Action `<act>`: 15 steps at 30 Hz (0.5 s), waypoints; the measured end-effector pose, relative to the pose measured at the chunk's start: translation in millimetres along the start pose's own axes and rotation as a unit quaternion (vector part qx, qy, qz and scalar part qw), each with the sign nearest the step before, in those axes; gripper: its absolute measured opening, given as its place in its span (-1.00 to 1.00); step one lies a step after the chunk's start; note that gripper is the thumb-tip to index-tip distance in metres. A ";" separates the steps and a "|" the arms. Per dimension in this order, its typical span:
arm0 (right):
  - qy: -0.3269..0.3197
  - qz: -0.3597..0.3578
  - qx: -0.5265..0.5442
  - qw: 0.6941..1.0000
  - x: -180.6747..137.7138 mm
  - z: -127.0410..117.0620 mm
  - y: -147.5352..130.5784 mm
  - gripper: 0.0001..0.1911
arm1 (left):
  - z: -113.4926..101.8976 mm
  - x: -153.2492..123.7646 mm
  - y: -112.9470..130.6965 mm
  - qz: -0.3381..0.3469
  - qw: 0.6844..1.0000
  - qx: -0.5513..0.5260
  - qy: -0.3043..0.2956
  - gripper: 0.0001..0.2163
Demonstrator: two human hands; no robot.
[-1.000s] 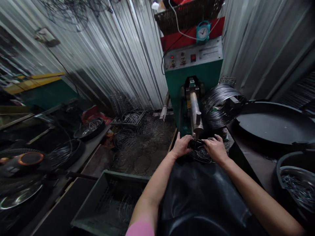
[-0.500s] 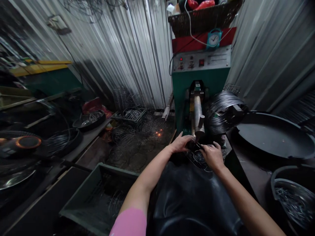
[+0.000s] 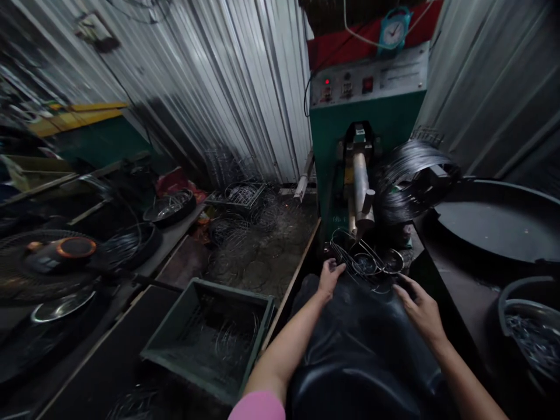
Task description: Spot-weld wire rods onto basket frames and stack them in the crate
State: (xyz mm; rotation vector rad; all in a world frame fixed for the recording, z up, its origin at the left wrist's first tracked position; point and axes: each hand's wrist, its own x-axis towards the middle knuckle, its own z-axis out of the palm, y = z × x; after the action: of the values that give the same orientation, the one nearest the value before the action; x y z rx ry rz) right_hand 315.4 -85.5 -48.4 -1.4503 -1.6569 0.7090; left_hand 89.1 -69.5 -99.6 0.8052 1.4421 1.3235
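Note:
A round wire frame (image 3: 365, 261) lies tilted in front of the green welding machine (image 3: 365, 125), below its metal cylinder arm (image 3: 361, 186). My left hand (image 3: 329, 276) pinches the frame's near left edge. To the right, my right hand (image 3: 419, 309) hovers with fingers spread, just off the frame's right edge and over a black apron (image 3: 359, 350) on my lap. A coil of dark wire (image 3: 409, 184) sits to the right of the machine arm.
A green crate (image 3: 210, 335) with wire rings stands at lower left. Finished wire frames (image 3: 245, 233) pile on the floor by the corrugated wall. A large black pan (image 3: 499, 219) and a bowl of metal bits (image 3: 531, 335) are on the right. A fan (image 3: 56, 256) sits at left.
Both hands drew back from under the machine arm toward me. The wire frame came out with the left hand, and the right hand let go and opened. The view shifted down and left.

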 end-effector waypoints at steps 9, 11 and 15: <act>-0.061 0.291 0.279 0.913 -74.0 15.0 39.8 -0.65 | 49.5 3.9 -46.5 -0.132 0.975 -0.179 -0.024 -0.29; -0.050 0.291 0.272 0.916 -76.5 0.5 40.4 -0.60 | 40.9 1.3 -51.1 -0.088 0.982 -0.161 -0.039 -0.26; 0.029 0.226 0.089 0.970 -59.5 -68.1 53.6 -0.58 | 22.6 2.3 -55.5 -0.076 0.981 -0.157 -0.079 -0.43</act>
State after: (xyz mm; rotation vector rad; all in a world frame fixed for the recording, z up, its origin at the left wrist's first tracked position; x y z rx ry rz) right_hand 402.5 -140.3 -69.7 -1.7149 -1.1907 1.0249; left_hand 117.5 -70.4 -152.3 0.5664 1.1112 1.2968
